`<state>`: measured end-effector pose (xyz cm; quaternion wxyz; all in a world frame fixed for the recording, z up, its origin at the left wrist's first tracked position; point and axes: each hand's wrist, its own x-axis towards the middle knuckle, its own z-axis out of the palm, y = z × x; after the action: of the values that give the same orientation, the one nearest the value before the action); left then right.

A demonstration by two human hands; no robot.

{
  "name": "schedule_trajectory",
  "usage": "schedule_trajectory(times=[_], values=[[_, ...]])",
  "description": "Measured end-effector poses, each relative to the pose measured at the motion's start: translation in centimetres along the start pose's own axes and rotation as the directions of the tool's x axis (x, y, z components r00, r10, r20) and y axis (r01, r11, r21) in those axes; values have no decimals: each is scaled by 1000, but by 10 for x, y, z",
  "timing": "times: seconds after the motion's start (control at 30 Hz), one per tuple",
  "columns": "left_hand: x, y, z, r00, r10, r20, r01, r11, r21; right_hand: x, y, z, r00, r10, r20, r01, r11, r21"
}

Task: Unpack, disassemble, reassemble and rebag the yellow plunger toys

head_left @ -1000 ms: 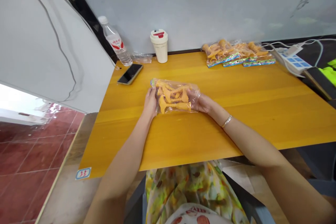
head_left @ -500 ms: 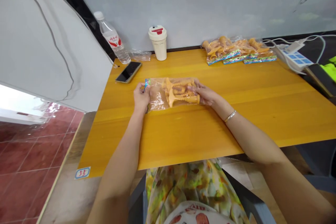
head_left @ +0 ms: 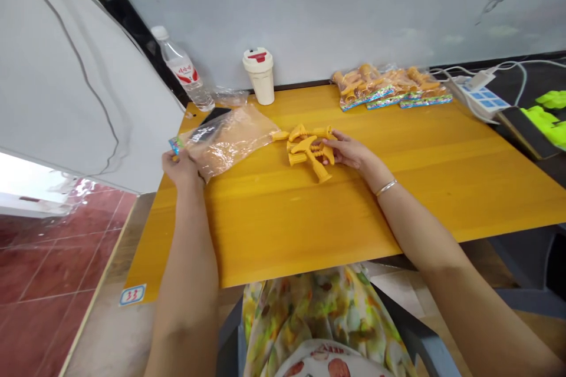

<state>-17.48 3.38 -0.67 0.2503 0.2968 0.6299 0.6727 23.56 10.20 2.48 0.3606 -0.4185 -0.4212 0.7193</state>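
Observation:
A clear plastic bag with a blue-green printed strip stretches over the left part of the table. My left hand is closed on its printed end. Several yellow-orange plastic pieces lie in a loose heap on the wood beside the bag's open end; one piece is still at the bag's mouth. My right hand, a silver bangle on its wrist, touches the right side of the heap, its fingers apart around the pieces.
On the yellow wooden table, a water bottle, a lidded white cup and several filled bags stand or lie along the back. A dark phone is partly under the bag. A power strip lies back right.
The yellow-orange pieces have come out of the bag onto the table. My left hand has moved left with the bag, while my right hand has stayed near the pieces.

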Motion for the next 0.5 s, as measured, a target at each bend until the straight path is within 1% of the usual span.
schedule_trajectory(times=[0.03, 0.1, 0.17, 0.23, 0.3, 0.33, 0.4, 0.5], values=[[-2, 3, 2, 995, -20, -103, 16, 999, -35, -1, 0, 1, 1000, -11, -14, 10, 1000, -27], [-7, 7, 8, 956, -55, -287, 23, 993, -113, -1, 2, 3, 998, -41, -45, 37, 995, -92], [-12, 10, 16, 931, -93, -353, 30, 983, -181, 2, 6, 2, 993, -98, -68, 85, 981, -175], [-15, 13, 22, 924, -127, -362, 41, 971, -236, 8, 11, -2, 978, -196, -72, 169, 945, -282], [-19, 15, 27, 923, -155, -353, 58, 961, -270, 15, 17, -7, 945, -319, -71, 264, 873, -410], [-21, 17, 29, 924, -163, -347, 63, 958, -281, 19, 19, -10, 924, -376, -70, 298, 823, -483], [-26, 23, 35, 932, -163, -325, 64, 954, -294, 23, 23, -15, 878, -474, -64, 329, 695, -639], [-33, 33, 50, 956, -153, -251, 72, 950, -304, 24, 26, -19, 821, -570, -23, 314, 485, -816]])
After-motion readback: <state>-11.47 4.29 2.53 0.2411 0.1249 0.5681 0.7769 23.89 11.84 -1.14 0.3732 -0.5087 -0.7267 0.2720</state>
